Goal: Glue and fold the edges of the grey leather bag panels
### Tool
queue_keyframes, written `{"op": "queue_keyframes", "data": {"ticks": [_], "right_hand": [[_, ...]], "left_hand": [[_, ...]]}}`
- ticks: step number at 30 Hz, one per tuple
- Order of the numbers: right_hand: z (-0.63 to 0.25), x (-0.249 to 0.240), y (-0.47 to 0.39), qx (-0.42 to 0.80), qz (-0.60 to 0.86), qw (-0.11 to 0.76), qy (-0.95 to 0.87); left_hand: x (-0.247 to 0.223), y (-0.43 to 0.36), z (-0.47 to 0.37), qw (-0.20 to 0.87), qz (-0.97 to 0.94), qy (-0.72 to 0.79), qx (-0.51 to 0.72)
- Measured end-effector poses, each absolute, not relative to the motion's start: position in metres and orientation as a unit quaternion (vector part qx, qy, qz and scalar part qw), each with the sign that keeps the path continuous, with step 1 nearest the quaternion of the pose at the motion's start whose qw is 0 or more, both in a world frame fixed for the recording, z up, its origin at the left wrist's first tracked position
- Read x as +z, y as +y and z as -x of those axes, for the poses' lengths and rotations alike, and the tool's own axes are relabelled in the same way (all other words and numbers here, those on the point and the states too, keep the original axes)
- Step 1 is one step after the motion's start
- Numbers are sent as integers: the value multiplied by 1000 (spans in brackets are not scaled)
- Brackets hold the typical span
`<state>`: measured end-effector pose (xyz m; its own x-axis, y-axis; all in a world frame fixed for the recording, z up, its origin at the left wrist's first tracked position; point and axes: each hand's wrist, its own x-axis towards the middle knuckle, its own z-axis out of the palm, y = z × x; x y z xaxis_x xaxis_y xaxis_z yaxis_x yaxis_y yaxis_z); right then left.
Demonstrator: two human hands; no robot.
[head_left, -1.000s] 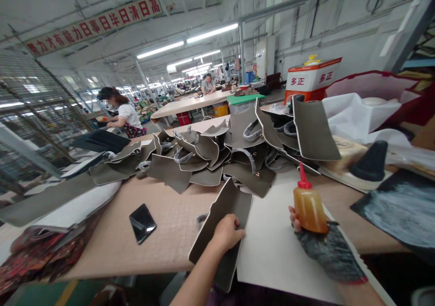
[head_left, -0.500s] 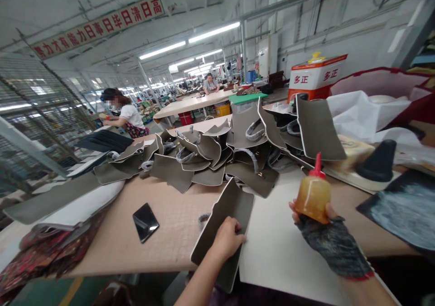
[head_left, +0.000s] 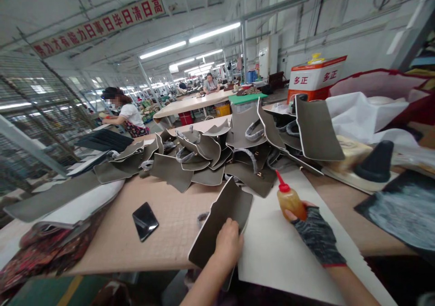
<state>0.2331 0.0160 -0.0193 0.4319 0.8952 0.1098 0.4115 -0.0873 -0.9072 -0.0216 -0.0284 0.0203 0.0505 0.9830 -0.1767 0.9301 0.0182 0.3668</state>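
Observation:
My bare left hand (head_left: 230, 243) is closed on the right edge of a grey-brown bag panel (head_left: 217, 224) with pale edges, which stands tilted at the table's front. Some of its fingertips are hidden. Behind that panel, a wrapped handle (head_left: 203, 218) pokes out on the left. In a dark fingerless knit glove, my right hand (head_left: 311, 222) grips a squeeze bottle (head_left: 291, 202) of amber liquid. The bottle's red pointed nozzle leans up and left, above a white sheet (head_left: 272, 247), apart from the panel.
A heap of similar bag panels (head_left: 204, 152) with wrapped handles lies across the table's back. A phone (head_left: 145, 221) rests at left, near patterned cloth (head_left: 57, 251). To the right are a black cone-shaped object (head_left: 377, 163) and a smeared dark sheet (head_left: 404, 206). Two people work further back.
My right hand has brought the bottle left and tipped its nozzle leftward, closer to the panel. My left hand stays at the panel's edge, and the panel has shifted slightly.

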Motion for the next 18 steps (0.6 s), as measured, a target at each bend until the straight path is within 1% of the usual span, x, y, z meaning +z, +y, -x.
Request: {"op": "queue_keyframes", "data": {"ticks": [1, 2, 3, 5, 7, 9, 11, 14, 16, 18], "right_hand": [[-235, -18, 14, 241, 701, 468, -481], [-234, -15, 9, 226, 699, 471, -489], [-232, -8, 3, 207, 685, 494, -494], [-219, 10, -17, 163, 630, 571, -500], [-193, 28, -38, 177, 581, 615, -503], [-162, 37, -55, 222, 531, 606, -549], [-135, 32, -60, 210, 517, 581, -593], [-118, 6, -45, 101, 550, 502, -659], [-123, -11, -27, 43, 570, 412, -710], [-134, -18, -9, 13, 588, 308, -748]], "left_hand": [[21, -30, 23, 188, -695, 690, 69], [22, -31, 26, 184, -690, 696, 78], [24, -32, 29, 178, -683, 702, 87], [32, -34, 37, 166, -657, 724, 129], [43, -37, 42, 167, -614, 740, 218], [55, -39, 42, 188, -570, 729, 328], [65, -41, 40, 216, -538, 703, 413], [70, -45, 39, 238, -496, 679, 486], [69, -49, 42, 238, -475, 673, 515], [67, -53, 47, 237, -465, 666, 533]]}}
